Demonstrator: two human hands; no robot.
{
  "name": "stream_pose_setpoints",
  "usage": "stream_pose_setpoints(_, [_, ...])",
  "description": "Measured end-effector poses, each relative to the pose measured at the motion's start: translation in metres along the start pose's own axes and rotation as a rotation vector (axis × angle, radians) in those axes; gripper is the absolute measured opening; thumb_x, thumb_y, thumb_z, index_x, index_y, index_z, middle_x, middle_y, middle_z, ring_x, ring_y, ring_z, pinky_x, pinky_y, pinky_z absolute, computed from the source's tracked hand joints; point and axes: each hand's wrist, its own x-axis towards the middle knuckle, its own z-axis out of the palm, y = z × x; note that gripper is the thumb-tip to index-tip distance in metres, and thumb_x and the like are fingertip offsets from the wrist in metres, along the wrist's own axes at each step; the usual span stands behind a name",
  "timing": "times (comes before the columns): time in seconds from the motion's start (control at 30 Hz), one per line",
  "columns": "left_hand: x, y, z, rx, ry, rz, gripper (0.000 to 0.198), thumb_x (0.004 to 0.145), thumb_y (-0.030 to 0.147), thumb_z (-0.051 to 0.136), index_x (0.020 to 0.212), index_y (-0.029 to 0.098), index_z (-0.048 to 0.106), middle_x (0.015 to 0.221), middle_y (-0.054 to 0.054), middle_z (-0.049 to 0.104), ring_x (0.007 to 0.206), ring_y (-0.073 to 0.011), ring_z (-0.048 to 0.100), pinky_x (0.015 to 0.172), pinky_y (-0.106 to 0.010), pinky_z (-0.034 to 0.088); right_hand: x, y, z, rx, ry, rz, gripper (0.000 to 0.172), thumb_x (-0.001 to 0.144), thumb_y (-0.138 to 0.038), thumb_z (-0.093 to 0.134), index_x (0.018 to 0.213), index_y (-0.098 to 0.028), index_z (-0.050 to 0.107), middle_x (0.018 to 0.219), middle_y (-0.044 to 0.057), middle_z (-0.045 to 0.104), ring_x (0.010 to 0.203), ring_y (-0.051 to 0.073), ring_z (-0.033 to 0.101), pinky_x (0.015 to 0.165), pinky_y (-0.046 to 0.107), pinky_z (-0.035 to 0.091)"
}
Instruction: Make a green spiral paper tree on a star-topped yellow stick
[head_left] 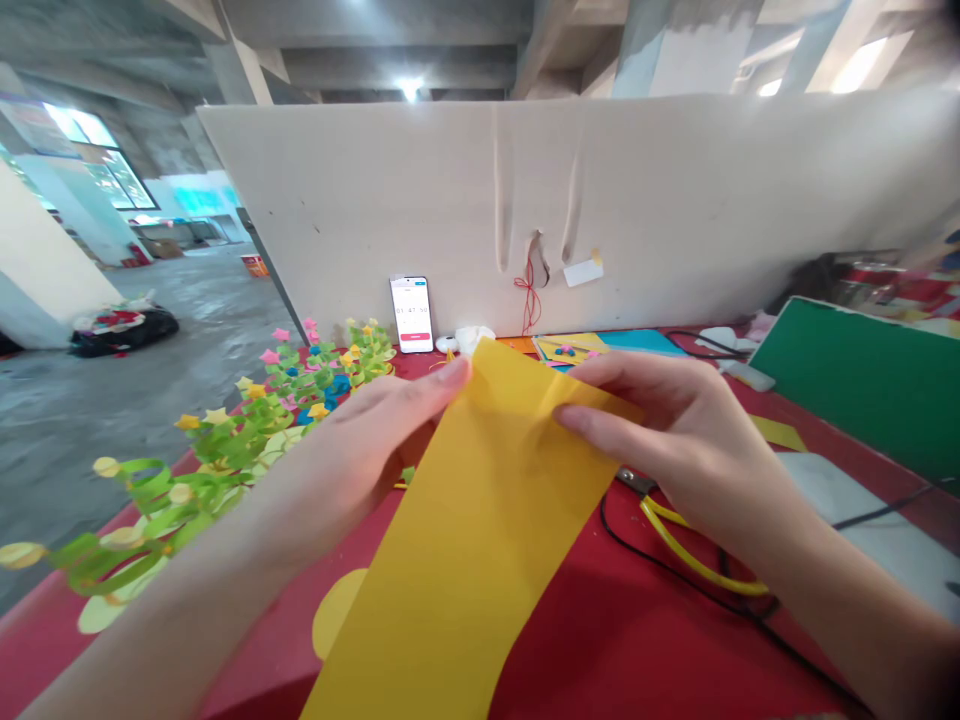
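Observation:
A long strip of yellow paper point(465, 540) hangs between my two hands, its upper end raised over the red table. My left hand point(375, 440) pinches its upper left corner, with the thumb at the edge. On the other side, the thumb and fingers of my right hand point(667, 420) grip the upper right part, where the paper is slightly bent. A yellow paper circle point(337, 610) lies on the table, partly hidden by the strip. Green paper curls with small stars point(232, 430) stand in rows at the left.
A phone point(412, 315) showing a timer leans on the white board point(390, 200). Black and yellow cables point(705, 573) lie beneath my right hand. A green board point(862, 385) stands at the right. Coloured paper sheets point(637, 343) are at the back of the red table point(600, 640).

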Motion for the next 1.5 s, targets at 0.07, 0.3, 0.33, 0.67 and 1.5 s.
stream_pose_setpoints(0.07, [0.006, -0.001, -0.003, -0.217, -0.143, -0.132, 0.032, 0.079, 0.045, 0.05, 0.08, 0.019, 0.068, 0.07, 0.001, 0.068, 0.064, -0.0157, 0.063, 0.056, -0.022, 0.048, -0.001, 0.001, 0.001, 0.01, 0.016, -0.001, 0.007, 0.073, -0.026, 0.066, 0.079, -0.026, 0.065, 0.08, -0.004, 0.065, 0.076, 0.013, 0.061, 0.064, 0.019, 0.049])
stream_pose_setpoints(0.3, [0.01, -0.004, 0.007, -0.132, -0.167, -0.071, 0.007, 0.068, 0.02, 0.067, 0.073, 0.022, 0.071, 0.06, 0.005, 0.069, 0.05, -0.0092, 0.061, 0.045, -0.014, 0.045, -0.001, 0.003, 0.003, -0.073, 0.017, -0.104, 0.006, 0.076, -0.022, 0.062, 0.079, -0.026, 0.064, 0.081, -0.003, 0.063, 0.078, 0.014, 0.059, 0.064, 0.021, 0.046])
stream_pose_setpoints(0.33, [0.008, -0.004, 0.01, -0.086, -0.173, -0.041, 0.008, 0.069, 0.023, 0.067, 0.076, 0.023, 0.071, 0.061, 0.006, 0.069, 0.05, -0.0085, 0.06, 0.045, -0.013, 0.045, -0.001, 0.004, 0.003, -0.074, 0.025, -0.115, 0.007, 0.076, -0.021, 0.061, 0.079, -0.026, 0.063, 0.082, -0.003, 0.062, 0.079, 0.014, 0.058, 0.063, 0.022, 0.046])
stream_pose_setpoints(0.67, [-0.007, -0.002, 0.023, 0.081, -0.027, 0.186, 0.014, 0.063, 0.023, 0.075, 0.069, 0.035, 0.072, 0.071, 0.01, 0.072, 0.068, -0.0105, 0.067, 0.054, -0.007, 0.051, -0.008, 0.0, 0.008, 0.018, -0.011, -0.136, 0.013, 0.07, -0.016, 0.066, 0.079, -0.026, 0.064, 0.084, -0.001, 0.059, 0.078, 0.015, 0.055, 0.056, 0.022, 0.042])
stream_pose_setpoints(1.5, [-0.017, 0.002, 0.026, 0.273, 0.193, 0.499, 0.021, 0.066, 0.017, 0.072, 0.071, 0.038, 0.07, 0.068, 0.018, 0.07, 0.062, -0.0008, 0.065, 0.052, 0.005, 0.044, -0.016, -0.015, 0.004, -0.287, 0.078, -0.277, 0.009, 0.072, -0.015, 0.064, 0.074, -0.023, 0.062, 0.076, -0.005, 0.062, 0.072, 0.009, 0.056, 0.063, 0.017, 0.046])
